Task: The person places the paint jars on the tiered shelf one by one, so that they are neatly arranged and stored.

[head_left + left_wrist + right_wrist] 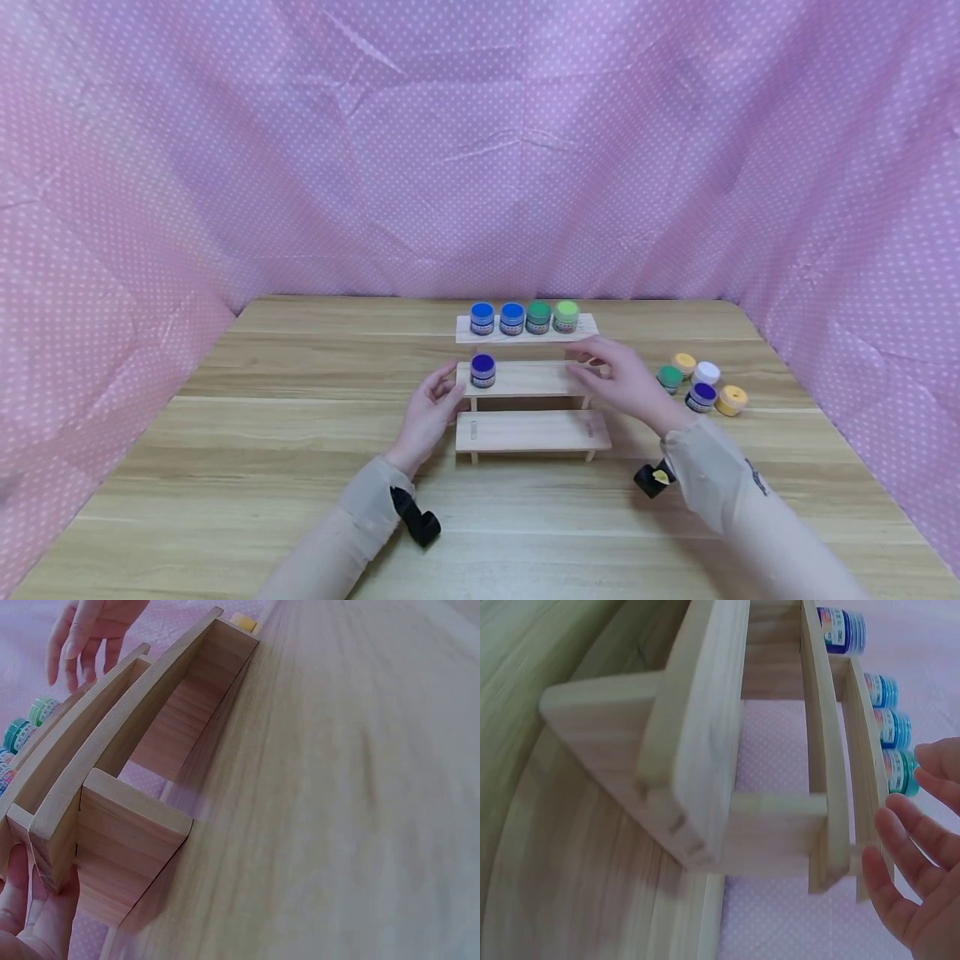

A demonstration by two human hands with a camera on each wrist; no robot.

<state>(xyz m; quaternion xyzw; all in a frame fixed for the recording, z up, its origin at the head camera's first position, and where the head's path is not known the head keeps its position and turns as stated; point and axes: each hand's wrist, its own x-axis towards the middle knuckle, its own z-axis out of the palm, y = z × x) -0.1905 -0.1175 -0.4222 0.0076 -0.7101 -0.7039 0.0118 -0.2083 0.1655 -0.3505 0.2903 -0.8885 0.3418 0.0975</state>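
Note:
A three-step wooden rack (534,432) stands on the table. On its top step sit two blue paint jars (512,319), a green jar (538,317) and a light green jar (566,317). One purple jar (483,372) is at the left of the middle step. My left hand (429,412) holds the left end of that step between thumb and fingers; in the left wrist view its fingertips (58,911) are at the wood. Over the right end of the middle step, my right hand (618,375) has its fingers loosely spread, holding nothing; the right wrist view shows these fingers (900,836) beside the steps.
Right of the rack, a loose group of jars stands on the table: green (670,378), white (706,373), purple (701,397) and two yellow ones (731,401). Pink dotted cloth (480,167) hangs behind and at both sides of the wooden table (300,417).

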